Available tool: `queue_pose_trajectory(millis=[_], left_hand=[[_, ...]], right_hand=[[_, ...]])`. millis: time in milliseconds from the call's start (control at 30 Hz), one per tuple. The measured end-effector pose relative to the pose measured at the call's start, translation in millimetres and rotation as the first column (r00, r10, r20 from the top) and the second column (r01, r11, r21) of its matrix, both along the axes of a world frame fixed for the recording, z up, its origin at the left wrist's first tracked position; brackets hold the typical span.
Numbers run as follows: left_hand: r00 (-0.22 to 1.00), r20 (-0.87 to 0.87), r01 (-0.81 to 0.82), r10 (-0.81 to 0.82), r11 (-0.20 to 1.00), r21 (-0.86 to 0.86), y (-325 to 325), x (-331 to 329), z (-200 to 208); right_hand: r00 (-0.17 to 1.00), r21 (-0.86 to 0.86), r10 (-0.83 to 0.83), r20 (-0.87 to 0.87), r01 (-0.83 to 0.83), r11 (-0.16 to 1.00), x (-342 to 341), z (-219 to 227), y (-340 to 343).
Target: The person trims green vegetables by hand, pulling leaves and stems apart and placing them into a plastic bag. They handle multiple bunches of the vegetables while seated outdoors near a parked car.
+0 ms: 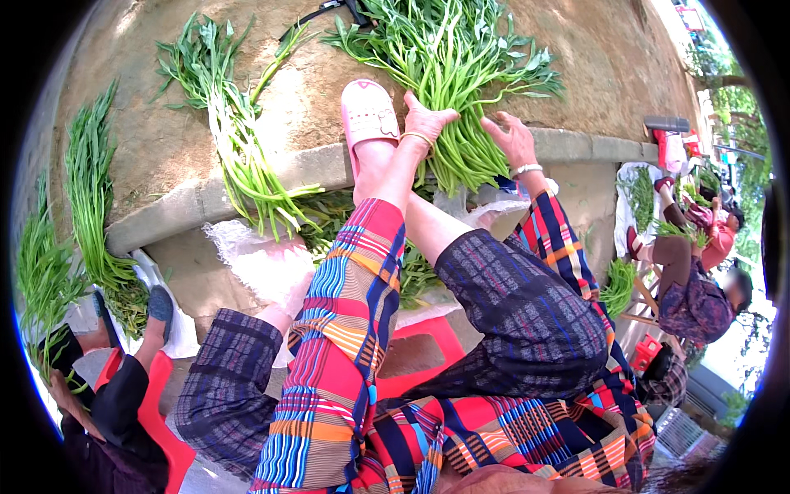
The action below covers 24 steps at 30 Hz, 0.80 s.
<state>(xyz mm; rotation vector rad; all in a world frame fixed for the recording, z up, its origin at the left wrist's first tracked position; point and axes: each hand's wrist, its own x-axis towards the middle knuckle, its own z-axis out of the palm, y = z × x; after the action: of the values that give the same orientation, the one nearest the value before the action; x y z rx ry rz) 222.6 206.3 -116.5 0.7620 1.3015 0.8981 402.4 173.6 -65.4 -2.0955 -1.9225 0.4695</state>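
A large bundle of water spinach [461,115], leaves at the far side and green stems toward me, lies on the brown ground and hangs over the kerb. My left hand [426,122] rests against the left side of its stems, thumb and fingers spread. On the other side of the stems is my right hand [514,142], its fingers apart and curved toward them. Neither hand closes round the bundle; some fingertips are hard to make out. Beside my left wrist is my foot in a pink slipper [370,115], standing on the kerb.
A second bunch of stems [234,132] leans over the stone kerb [304,171] at the left. Loose greens [420,276] and a white plastic sheet [263,259] lie below. I sit on a red stool [428,337]. Other people sit at left and right; a dark cylinder [666,123] stands far right.
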Motion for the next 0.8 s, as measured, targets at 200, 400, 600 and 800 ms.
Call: queue_pose_trajectory(millis=[200, 400, 600, 800], left_hand=[[0.934, 0.346, -0.134, 0.087, 0.984, 0.114, -6, 29, -1], [0.914, 0.405, -0.096, 0.021, 0.982, 0.165, 0, 28, -5], [0.991, -0.008, 0.136, -0.137, 0.97, 0.2, -5, 25, -8], [0.944, -0.265, 0.269, -0.196, 0.924, 0.273, 5, 46, -13]], right_hand=[[0.799, -0.241, -0.127, -0.588, -0.024, 0.97, 16, -48, -1], [0.958, -0.224, -0.041, -0.284, -0.025, 0.974, -7, -44, -11], [0.984, -0.337, -0.155, 0.086, 0.175, 0.925, -42, -31, -25], [0.929, -0.25, -0.322, 0.181, 0.36, 0.899, -65, -22, -27]])
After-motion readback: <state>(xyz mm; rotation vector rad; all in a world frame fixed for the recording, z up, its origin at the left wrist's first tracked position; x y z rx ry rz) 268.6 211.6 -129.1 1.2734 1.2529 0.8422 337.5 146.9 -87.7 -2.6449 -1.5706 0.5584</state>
